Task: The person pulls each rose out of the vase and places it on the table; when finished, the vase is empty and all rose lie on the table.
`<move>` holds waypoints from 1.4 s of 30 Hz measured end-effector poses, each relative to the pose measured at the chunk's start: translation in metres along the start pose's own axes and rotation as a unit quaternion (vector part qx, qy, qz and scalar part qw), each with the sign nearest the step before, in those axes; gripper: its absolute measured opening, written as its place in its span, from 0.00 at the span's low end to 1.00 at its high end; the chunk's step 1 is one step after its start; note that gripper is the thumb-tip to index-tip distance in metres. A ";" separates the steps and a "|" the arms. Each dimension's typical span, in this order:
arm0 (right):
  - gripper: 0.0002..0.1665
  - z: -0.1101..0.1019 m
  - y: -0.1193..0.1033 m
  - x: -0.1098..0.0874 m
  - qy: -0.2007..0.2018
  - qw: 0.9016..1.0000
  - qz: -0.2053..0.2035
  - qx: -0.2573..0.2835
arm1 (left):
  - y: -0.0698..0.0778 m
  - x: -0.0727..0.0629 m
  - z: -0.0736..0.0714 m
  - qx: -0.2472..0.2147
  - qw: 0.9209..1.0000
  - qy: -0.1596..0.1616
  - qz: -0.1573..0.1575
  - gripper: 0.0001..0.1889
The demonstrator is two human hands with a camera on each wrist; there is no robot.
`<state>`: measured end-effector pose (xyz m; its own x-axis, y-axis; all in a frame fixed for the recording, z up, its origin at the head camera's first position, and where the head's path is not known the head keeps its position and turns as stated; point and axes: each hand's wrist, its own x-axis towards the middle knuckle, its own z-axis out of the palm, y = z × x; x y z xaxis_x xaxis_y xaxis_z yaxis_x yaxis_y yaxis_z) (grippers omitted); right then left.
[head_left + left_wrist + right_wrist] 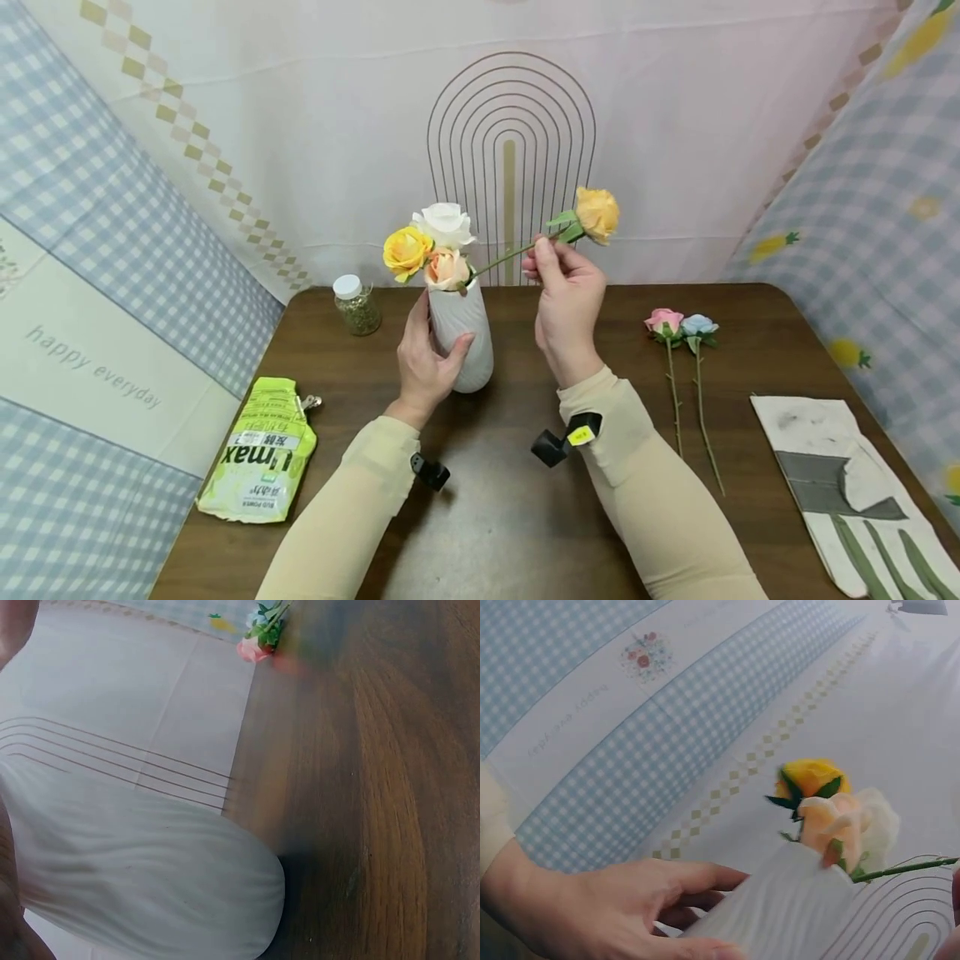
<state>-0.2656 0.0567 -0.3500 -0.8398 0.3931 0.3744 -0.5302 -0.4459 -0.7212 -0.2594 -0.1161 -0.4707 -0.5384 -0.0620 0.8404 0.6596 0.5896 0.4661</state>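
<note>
A white ribbed vase (pixel 474 354) stands on the table, tilted slightly, with my left hand (pixel 429 358) gripping its left side. A yellow rose (pixel 407 252), a white rose (pixel 444 223) and a peach rose (pixel 447 270) fill its mouth. My right hand (pixel 570 300) pinches the stem of an orange-yellow rose (pixel 597 215) just below its leaves. That stem slants down left, its lower end right at the vase's rim beside the peach rose. In the right wrist view, the left hand (pixel 630 907) curls round the vase (pixel 780 915), and the green stem (pixel 907 868) reaches the rim.
A pink rose (pixel 664 321) and a blue rose (pixel 699 326) lie to the right. Further right are white, grey and green gloves (pixel 813 467). On the left sit a lidded jar (pixel 357 308) and a green-yellow pouch (pixel 262 454). A cloth backdrop (pixel 345 125) rises behind the table.
</note>
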 end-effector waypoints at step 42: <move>0.13 -0.208 -0.013 0.004 0.061 0.995 0.059 -0.046 | -0.002 -0.001 0.000 0.011 1.000 -0.006 0.004 0.41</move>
<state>-0.2377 0.2315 -0.4609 -0.8723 0.4395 0.2144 -0.4109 -0.4213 -0.8085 -0.2605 -0.1177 -0.4723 -0.5387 -0.0479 0.8411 0.6530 0.6071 0.4528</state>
